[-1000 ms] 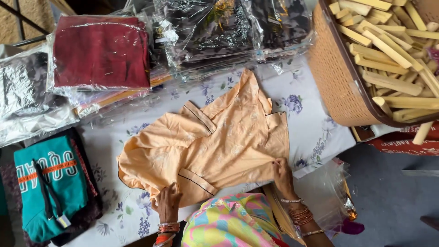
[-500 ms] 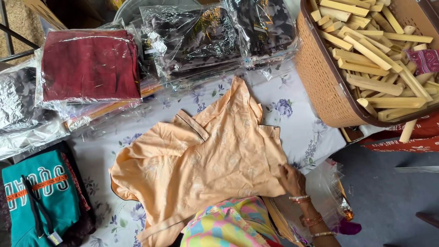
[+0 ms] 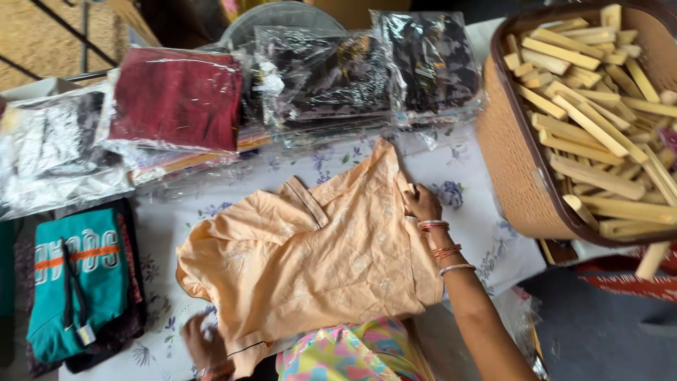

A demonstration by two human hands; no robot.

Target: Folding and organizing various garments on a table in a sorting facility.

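A pale orange collared shirt (image 3: 317,264) lies spread on a white cloth with blue flowers (image 3: 465,233). My right hand (image 3: 421,203), with bangles on the wrist, pinches the shirt's right edge near its upper corner. My left hand (image 3: 204,343) grips the shirt's lower left edge at the near side of the table; it is partly hidden under the fabric. The collar points up and to the left.
Plastic-wrapped garments are stacked at the back: maroon (image 3: 176,99), dark patterned (image 3: 324,74) and black-and-white (image 3: 49,152). A teal printed garment (image 3: 74,282) lies at the left. A brown woven basket (image 3: 511,169) with several wooden sticks (image 3: 599,106) stands at the right.
My right hand has slid up along the shirt's right edge from the bottom corner to the upper side. The left hand has shifted a little right, still at the lower left hem.
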